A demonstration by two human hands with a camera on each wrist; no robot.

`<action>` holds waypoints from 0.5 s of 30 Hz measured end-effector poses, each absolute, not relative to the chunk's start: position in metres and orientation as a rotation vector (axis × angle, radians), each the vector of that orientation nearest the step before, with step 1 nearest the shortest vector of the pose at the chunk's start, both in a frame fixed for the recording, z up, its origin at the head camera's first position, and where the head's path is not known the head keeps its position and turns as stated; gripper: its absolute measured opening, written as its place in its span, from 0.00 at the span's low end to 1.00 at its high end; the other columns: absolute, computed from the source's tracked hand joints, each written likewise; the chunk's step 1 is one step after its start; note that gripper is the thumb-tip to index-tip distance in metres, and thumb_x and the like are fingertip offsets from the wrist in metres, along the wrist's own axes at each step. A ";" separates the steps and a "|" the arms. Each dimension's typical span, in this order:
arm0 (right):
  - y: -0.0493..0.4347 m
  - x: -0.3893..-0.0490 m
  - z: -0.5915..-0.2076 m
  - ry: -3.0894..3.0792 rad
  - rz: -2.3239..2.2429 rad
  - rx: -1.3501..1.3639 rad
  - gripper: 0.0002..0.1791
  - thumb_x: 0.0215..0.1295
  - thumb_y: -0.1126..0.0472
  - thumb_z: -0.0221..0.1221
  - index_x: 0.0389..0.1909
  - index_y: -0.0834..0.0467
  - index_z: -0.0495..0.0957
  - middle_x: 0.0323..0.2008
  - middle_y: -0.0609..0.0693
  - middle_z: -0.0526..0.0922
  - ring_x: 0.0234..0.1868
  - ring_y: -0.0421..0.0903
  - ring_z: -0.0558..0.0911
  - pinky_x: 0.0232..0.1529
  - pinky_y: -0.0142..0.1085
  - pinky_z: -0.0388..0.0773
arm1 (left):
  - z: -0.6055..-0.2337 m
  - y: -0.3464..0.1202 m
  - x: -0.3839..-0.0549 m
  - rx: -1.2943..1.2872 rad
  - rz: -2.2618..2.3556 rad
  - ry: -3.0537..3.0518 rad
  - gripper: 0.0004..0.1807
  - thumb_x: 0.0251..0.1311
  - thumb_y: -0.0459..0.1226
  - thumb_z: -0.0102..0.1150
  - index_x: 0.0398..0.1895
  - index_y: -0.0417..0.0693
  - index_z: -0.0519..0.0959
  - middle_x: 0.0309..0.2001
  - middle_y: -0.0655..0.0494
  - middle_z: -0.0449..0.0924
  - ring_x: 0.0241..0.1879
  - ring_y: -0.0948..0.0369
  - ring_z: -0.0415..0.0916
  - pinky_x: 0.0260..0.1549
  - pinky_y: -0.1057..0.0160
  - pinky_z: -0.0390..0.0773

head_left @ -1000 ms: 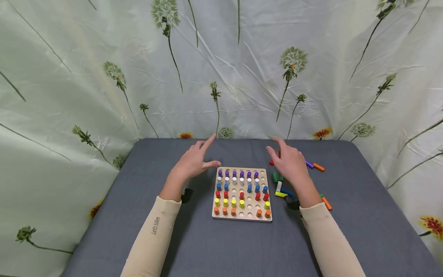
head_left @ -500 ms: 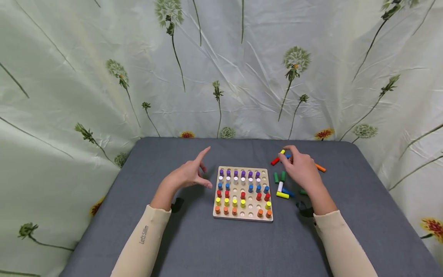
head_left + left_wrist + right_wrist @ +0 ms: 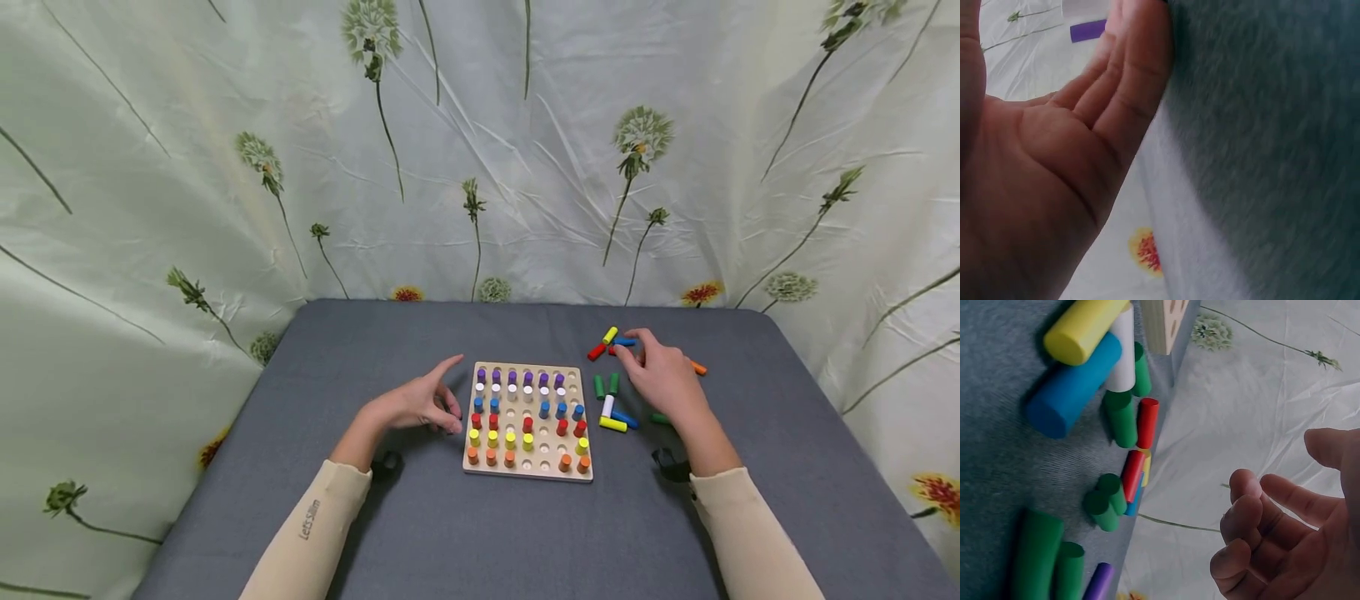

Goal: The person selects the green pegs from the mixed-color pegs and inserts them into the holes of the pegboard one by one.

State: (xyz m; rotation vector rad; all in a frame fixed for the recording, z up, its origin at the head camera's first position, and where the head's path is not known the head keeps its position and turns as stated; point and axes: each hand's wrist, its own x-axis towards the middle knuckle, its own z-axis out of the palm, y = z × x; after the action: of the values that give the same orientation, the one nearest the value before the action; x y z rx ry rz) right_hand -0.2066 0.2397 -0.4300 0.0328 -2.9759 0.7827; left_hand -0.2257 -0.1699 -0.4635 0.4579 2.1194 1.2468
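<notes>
A square wooden pegboard (image 3: 536, 473) bears rows of upright purple, white, blue, red, yellow and orange pegs, with some bare holes. My left hand (image 3: 412, 404) is beside its left edge, thumb and index finger spread, nothing seen between them. Past its fingers a purple peg (image 3: 1088, 30) shows in the left wrist view. My right hand (image 3: 666, 382) hovers over loose pegs right of the board. Its fingers are loosely bent and hold nothing in the right wrist view. Nearest its fingertips in the head view lie a blue peg (image 3: 624, 342) and a red peg (image 3: 597, 352).
Between board and right hand lie two green pegs, a white peg (image 3: 608, 406), a yellow peg (image 3: 612, 424) and a blue one. An orange peg (image 3: 698, 367) lies beyond the hand. A flowered cloth (image 3: 525, 208) hangs behind the grey table (image 3: 510, 542).
My right hand has drawn right and nearer to me, uncovering several loose pegs. The left hand has come back from the far left corner to the board's left side.
</notes>
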 end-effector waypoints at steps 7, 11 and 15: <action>0.237 -0.211 -0.442 -3.019 0.820 0.033 0.26 0.82 0.50 0.53 0.70 0.63 0.69 0.23 0.51 0.71 0.20 0.47 0.68 0.25 0.38 0.65 | -0.475 -0.168 -0.226 0.387 1.279 1.993 0.54 0.69 0.32 0.68 0.87 0.58 0.40 0.40 0.50 0.91 0.32 0.58 0.89 0.26 0.62 0.85; 0.235 -0.214 -0.445 -3.030 0.830 0.046 0.24 0.81 0.52 0.54 0.68 0.64 0.70 0.21 0.50 0.70 0.19 0.47 0.68 0.24 0.38 0.64 | -0.480 -0.168 -0.227 0.403 1.282 1.983 0.46 0.72 0.32 0.64 0.84 0.57 0.48 0.39 0.49 0.91 0.31 0.58 0.90 0.24 0.62 0.86; 0.232 -0.218 -0.446 -3.047 0.855 0.050 0.21 0.81 0.53 0.54 0.65 0.63 0.72 0.22 0.50 0.70 0.20 0.47 0.68 0.24 0.37 0.64 | -0.482 -0.167 -0.228 0.426 1.285 1.988 0.39 0.73 0.33 0.63 0.80 0.54 0.55 0.37 0.47 0.91 0.29 0.59 0.90 0.23 0.61 0.86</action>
State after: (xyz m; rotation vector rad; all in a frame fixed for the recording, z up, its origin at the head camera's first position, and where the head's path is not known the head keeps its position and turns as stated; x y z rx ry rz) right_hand -0.2179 0.2316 -0.4459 0.0496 -3.0473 0.8547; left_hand -0.2277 -0.1666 -0.4824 0.4257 1.9880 1.2853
